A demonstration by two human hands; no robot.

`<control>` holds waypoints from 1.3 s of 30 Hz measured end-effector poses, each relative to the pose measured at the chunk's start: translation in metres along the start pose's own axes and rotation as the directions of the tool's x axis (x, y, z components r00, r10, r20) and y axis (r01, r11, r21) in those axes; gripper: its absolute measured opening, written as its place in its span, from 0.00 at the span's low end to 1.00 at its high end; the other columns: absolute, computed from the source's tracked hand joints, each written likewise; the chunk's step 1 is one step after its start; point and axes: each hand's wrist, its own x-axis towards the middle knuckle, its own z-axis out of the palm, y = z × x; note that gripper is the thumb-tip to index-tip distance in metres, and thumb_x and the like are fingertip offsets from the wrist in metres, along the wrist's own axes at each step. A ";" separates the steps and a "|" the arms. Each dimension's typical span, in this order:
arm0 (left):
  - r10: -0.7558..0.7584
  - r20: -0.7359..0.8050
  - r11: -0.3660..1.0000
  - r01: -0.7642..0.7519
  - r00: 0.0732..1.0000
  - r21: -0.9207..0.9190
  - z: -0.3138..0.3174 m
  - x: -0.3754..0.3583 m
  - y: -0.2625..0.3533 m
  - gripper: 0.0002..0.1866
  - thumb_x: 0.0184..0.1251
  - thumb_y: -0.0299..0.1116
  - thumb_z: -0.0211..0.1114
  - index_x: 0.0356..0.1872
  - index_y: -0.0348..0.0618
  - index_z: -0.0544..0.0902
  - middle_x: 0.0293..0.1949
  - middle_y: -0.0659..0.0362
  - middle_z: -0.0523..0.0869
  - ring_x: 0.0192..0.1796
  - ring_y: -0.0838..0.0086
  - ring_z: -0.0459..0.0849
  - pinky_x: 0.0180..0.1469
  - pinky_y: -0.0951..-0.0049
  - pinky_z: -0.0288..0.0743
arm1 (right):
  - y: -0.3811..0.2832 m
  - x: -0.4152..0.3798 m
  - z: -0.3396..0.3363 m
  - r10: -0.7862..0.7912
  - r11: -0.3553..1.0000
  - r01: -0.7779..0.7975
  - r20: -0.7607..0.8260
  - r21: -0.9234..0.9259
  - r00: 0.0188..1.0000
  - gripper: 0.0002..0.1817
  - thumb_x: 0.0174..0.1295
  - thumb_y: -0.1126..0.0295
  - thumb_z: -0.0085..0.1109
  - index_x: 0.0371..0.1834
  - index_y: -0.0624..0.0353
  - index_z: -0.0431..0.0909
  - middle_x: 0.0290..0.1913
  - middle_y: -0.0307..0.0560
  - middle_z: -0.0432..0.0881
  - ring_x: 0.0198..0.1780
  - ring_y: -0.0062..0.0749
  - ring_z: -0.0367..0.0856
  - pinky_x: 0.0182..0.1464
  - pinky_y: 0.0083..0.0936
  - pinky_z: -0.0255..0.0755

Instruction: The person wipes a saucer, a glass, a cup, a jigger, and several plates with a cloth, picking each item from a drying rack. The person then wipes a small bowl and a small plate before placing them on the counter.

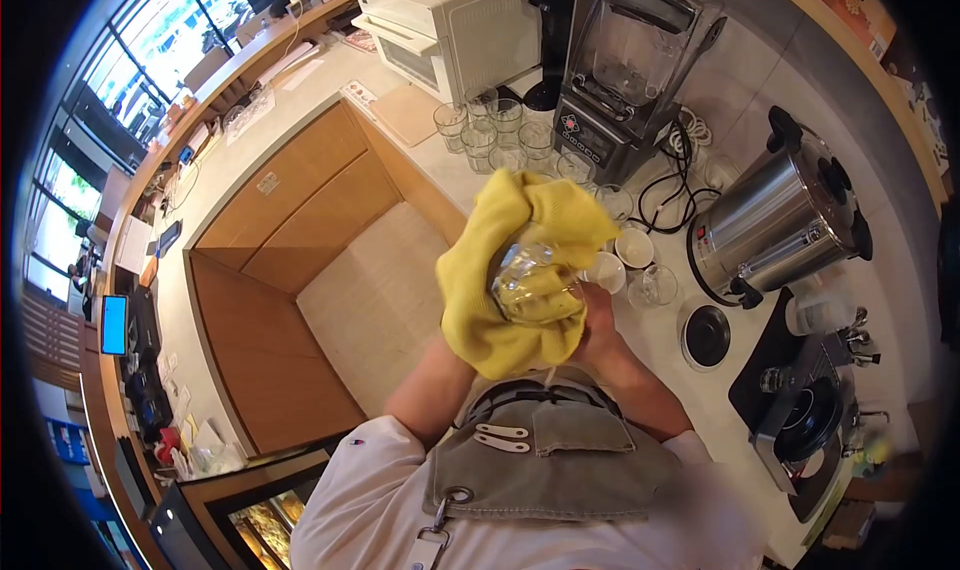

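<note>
A yellow cloth (470, 280) is bunched around a clear glass (535, 282) in front of my chest. My left hand, covered by the cloth, holds it from the left; its fingers are hidden and only the forearm shows. On the right side, my right hand (597, 328) is closed at the glass and the cloth's edge, its fingers partly out of sight. Just beyond the cloth, several clear glasses (480, 135) stand on the counter. Close to my right hand are a white cup (634, 247) and a glass mug (653, 286).
A blender (625, 80) and a white oven (450, 30) stand at the back. To the right are a steel urn (775, 215), loose black cables (680, 175), a round black lid (706, 336) and a sink area with taps (860, 335). Wooden cabinets (300, 210) line the left.
</note>
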 end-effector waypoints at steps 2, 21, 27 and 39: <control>-0.025 -0.110 0.991 0.010 0.994 -0.137 0.016 -0.014 0.003 0.31 0.72 0.42 0.66 0.69 0.36 0.69 0.62 0.50 0.80 0.60 0.63 0.82 0.63 0.63 0.77 | 0.006 0.010 0.003 0.036 0.996 -0.034 0.016 -0.085 0.999 0.27 0.51 0.71 0.73 0.57 0.61 0.80 0.53 0.57 0.85 0.50 0.52 0.86 0.51 0.37 0.80; -0.345 0.092 0.881 0.357 0.934 -0.311 -0.057 0.033 -0.006 0.23 0.77 0.35 0.61 0.67 0.39 0.72 0.56 0.54 0.82 0.52 0.70 0.84 0.54 0.68 0.82 | 0.019 0.001 0.058 -0.049 0.961 0.029 -0.066 -0.276 0.997 0.26 0.52 0.71 0.76 0.54 0.68 0.78 0.47 0.56 0.87 0.46 0.46 0.89 0.50 0.32 0.81; -0.145 -0.192 0.943 0.076 0.971 -0.324 -0.022 -0.026 -0.060 0.21 0.78 0.37 0.60 0.66 0.39 0.71 0.57 0.54 0.81 0.51 0.72 0.83 0.55 0.69 0.81 | 0.011 0.004 0.050 0.142 0.948 -0.165 -0.103 -0.271 0.985 0.23 0.53 0.75 0.70 0.55 0.64 0.78 0.50 0.54 0.87 0.48 0.42 0.88 0.50 0.33 0.80; 0.377 0.257 0.522 -0.434 0.890 0.734 -0.015 -0.003 0.047 0.25 0.77 0.39 0.59 0.69 0.36 0.71 0.62 0.51 0.80 0.62 0.61 0.81 0.63 0.63 0.75 | -0.016 0.012 0.051 -0.183 0.910 0.094 -0.187 -0.404 0.965 0.16 0.49 0.73 0.76 0.38 0.64 0.80 0.39 0.56 0.87 0.39 0.50 0.88 0.42 0.34 0.80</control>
